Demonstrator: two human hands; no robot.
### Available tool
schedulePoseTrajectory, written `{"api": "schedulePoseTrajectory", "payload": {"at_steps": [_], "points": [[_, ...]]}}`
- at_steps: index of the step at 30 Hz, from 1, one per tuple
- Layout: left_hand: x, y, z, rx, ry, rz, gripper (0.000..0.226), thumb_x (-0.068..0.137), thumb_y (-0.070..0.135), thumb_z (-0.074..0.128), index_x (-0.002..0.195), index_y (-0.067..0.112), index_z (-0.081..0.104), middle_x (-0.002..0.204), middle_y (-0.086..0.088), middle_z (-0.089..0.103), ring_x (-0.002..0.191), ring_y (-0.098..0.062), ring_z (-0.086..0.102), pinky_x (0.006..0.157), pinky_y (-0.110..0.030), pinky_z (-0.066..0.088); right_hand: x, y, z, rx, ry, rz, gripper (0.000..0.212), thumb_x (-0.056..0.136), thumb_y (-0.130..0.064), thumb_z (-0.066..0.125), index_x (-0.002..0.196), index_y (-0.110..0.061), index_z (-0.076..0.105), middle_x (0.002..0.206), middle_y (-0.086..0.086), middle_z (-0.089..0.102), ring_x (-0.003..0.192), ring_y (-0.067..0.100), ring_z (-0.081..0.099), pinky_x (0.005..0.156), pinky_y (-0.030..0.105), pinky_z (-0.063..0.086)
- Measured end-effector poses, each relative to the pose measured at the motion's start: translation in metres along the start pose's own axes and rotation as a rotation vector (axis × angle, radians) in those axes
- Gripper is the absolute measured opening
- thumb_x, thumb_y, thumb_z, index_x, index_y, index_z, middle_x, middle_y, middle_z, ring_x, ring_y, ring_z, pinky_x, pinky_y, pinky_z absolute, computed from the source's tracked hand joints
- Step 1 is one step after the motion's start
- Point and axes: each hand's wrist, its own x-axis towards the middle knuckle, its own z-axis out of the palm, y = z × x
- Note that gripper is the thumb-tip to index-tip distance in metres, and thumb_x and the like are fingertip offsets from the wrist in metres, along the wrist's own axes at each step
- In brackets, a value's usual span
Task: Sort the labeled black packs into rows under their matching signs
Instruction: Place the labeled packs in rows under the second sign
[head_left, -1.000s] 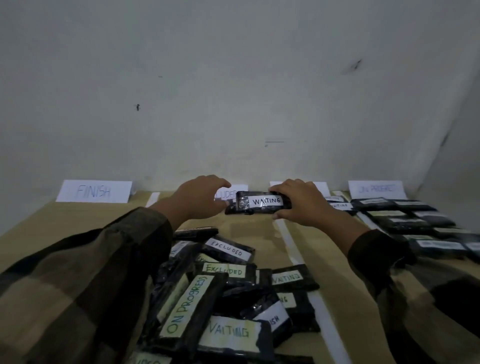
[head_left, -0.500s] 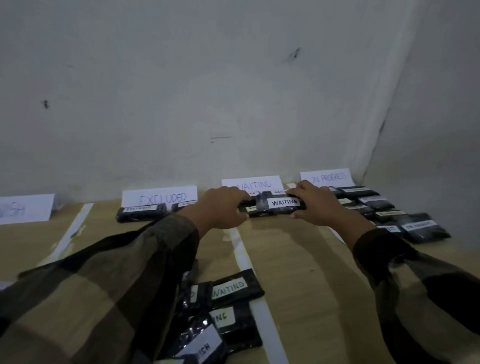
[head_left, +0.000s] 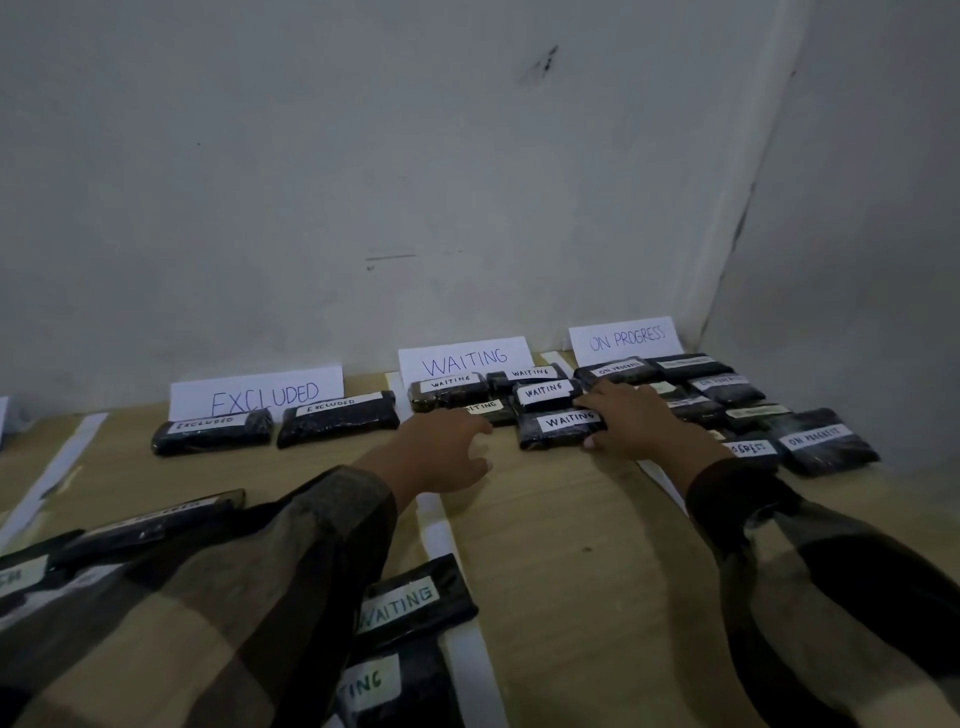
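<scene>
**WAITING pack (head_left: 563, 427) sits at the front of its row**

At the near edge of the tabletop (head_left: 561, 551), partly under the left sleeve, unsorted packs (head_left: 410, 605) lie heaped. Two of them read WAITING. They lie on and beside the white tape strip (head_left: 441, 525) that runs toward the far edge.

Beyond them the left hand (head_left: 441, 460) hovers over the tape, its fingers loosely curled and apart, holding nothing. The right hand (head_left: 636, 423) is on the pack's right end, thumb at the near edge and fingers laid over the far edge; it looks like a light pinch.

The pack lies flat with its label up, just in front of the WAITING row (head_left: 449, 392). The tape is on its left and the ON PROGRESS packs (head_left: 826, 439) on its right.

The step in hand looks like the release. It would go best with the pack squared to the one behind it, and with the fingers lifted straight up so nothing drags.

The right side is crowded. The fingertips reach close to the pack behind, and the wrist passes over the nearest ON PROGRESS packs, so a sideways pull could knock those out of line.

Further back, two EXCLUDED packs (head_left: 337, 418) lie side by side. Along the far edge stand the EXCLUDED sign (head_left: 257, 397), the WAITING sign (head_left: 465, 358) and, in the far right corner, the ON PROGRESS sign (head_left: 623, 340).
</scene>
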Motion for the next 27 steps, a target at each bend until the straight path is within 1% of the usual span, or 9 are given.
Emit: {"api": "schedulePoseTrajectory", "payload": {"at_steps": [3, 8, 14, 18, 21, 23, 27], "points": [[0.002, 0.000, 0.005, -0.001, -0.004, 0.005, 0.052, 0.092, 0.043, 0.052, 0.139, 0.024, 0.040, 0.144, 0.003, 0.043, 0.131, -0.017, 0.040, 0.102, -0.032, 0.035, 0.003, 0.002, 0.002, 0.005, 0.009, 0.014, 0.065, 0.087, -0.044, 0.061, 0.145, -0.029, 0.034, 0.151, 0.004, 0.033, 0.136, 0.028, 0.033, 0.111, 0.047, 0.023], [0.005, -0.002, 0.006, -0.007, -0.011, -0.003, 0.052, 0.091, 0.043, 0.052, 0.138, 0.024, 0.040, 0.143, 0.002, 0.044, 0.129, -0.017, 0.042, 0.103, -0.033, 0.038, 0.008, 0.003, 0.007, 0.036, 0.001, 0.033, 0.065, 0.086, -0.042, 0.063, 0.143, -0.031, 0.035, 0.147, 0.003, 0.040, 0.136, 0.026, 0.034, 0.111, 0.048, 0.020], [0.003, -0.006, 0.007, 0.009, -0.021, -0.011, 0.051, 0.090, 0.044, 0.053, 0.137, 0.025, 0.041, 0.141, 0.003, 0.045, 0.129, -0.017, 0.043, 0.104, -0.035, 0.038, 0.006, 0.002, 0.005, 0.024, 0.003, 0.049, 0.067, 0.085, -0.042, 0.065, 0.143, -0.030, 0.035, 0.147, 0.003, 0.039, 0.135, 0.026, 0.034, 0.110, 0.047, 0.021], [0.001, -0.009, 0.003, 0.021, -0.031, -0.011, 0.051, 0.091, 0.044, 0.052, 0.138, 0.026, 0.041, 0.143, 0.003, 0.043, 0.130, -0.017, 0.042, 0.104, -0.036, 0.038, 0.001, 0.002, -0.005, 0.033, 0.034, 0.044, 0.069, 0.081, -0.041, 0.069, 0.141, -0.031, 0.038, 0.145, 0.002, 0.041, 0.133, 0.025, 0.037, 0.107, 0.043, 0.026], [-0.005, -0.012, -0.007, 0.033, -0.016, 0.007, 0.051, 0.092, 0.043, 0.052, 0.138, 0.023, 0.042, 0.140, 0.002, 0.046, 0.127, -0.017, 0.044, 0.103, -0.037, 0.040, -0.005, -0.003, -0.015, 0.084, 0.098, 0.015, 0.062, 0.082, -0.039, 0.069, 0.137, -0.029, 0.043, 0.139, 0.002, 0.047, 0.127, 0.023, 0.043, 0.104, 0.040, 0.030], [-0.014, -0.016, -0.016, 0.034, -0.008, 0.023, 0.049, 0.092, 0.040, 0.052, 0.136, 0.021, 0.044, 0.138, 0.002, 0.049, 0.125, -0.016, 0.046, 0.102, -0.034, 0.040, -0.011, -0.013, -0.023, 0.128, 0.134, -0.009, 0.056, 0.084, -0.040, 0.067, 0.135, -0.029, 0.045, 0.137, 0.000, 0.049, 0.125, 0.021, 0.046, 0.102, 0.040, 0.033], [-0.036, -0.030, -0.031, 0.020, 0.002, 0.010, 0.044, 0.092, 0.038, 0.055, 0.133, 0.025, 0.048, 0.137, 0.007, 0.050, 0.124, -0.015, 0.046, 0.098, -0.027, 0.036, -0.024, -0.047, -0.041, 0.222, 0.171, -0.101, 0.044, 0.087, -0.039, 0.063, 0.129, -0.031, 0.051, 0.132, -0.003, 0.053, 0.121, 0.017, 0.049, 0.102, 0.039, 0.031]]}}
